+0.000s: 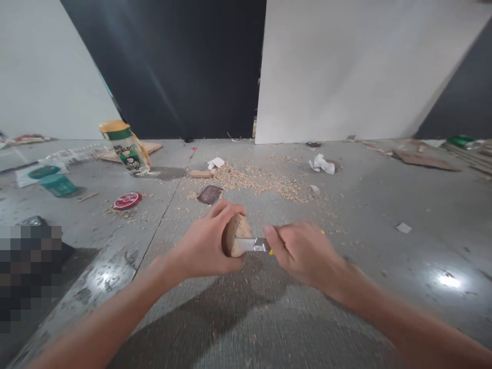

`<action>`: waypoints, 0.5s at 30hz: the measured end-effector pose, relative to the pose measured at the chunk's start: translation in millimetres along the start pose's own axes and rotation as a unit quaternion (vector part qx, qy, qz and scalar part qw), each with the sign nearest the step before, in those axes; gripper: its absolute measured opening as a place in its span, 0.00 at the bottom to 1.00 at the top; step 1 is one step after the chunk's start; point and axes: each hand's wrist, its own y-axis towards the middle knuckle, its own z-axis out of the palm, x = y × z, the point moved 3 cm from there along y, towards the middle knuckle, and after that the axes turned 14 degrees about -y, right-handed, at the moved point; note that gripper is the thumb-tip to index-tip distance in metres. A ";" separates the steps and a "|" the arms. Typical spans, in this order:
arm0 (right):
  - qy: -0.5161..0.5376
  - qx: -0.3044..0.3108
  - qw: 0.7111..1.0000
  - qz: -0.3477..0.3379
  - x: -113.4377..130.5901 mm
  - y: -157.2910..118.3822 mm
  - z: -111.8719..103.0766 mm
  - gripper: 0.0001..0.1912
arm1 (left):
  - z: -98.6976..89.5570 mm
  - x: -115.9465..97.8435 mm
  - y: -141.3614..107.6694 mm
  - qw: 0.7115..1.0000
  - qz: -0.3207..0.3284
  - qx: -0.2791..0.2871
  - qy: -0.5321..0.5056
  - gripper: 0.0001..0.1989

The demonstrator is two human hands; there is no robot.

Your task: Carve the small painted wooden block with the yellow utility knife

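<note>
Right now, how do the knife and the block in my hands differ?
The knife has a shiny, straight blade; the block is pale tan, dull and rounded. The knife is in your right hand, its blade pointing left; the block is in your left hand. The knife's blade is slim, while the block is chunkier. Both are gripped, and they appear to touch.

Our left hand (209, 241) and right hand (307, 251) are bare, and so are our left forearm (126, 307) and right forearm (384, 310), right out to the edges of view. Both forearms look slim and smooth, narrowing at the wrists. Our right thumb (277, 245) has a rounded tip; we cannot make out finer skin details.
</note>
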 end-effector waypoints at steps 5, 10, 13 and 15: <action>-0.018 -0.020 1.000 0.013 -8.0 5.4 0.9 0.35 | -0.5 1.8 -2.4 1.000 0.005 0.015 0.010 0.31; 0.012 -0.065 0.994 0.092 -47.8 15.5 -0.3 0.34 | -1.6 1.1 -8.6 0.999 0.009 0.031 0.019 0.31; 0.043 -0.054 0.995 0.076 -49.2 14.8 -0.9 0.34 | -4.1 0.8 -9.7 1.000 -0.003 0.018 0.021 0.32; 0.044 -0.032 0.997 0.049 -37.8 11.0 -1.1 0.35 | -5.3 0.2 -9.4 1.000 0.002 0.010 0.021 0.32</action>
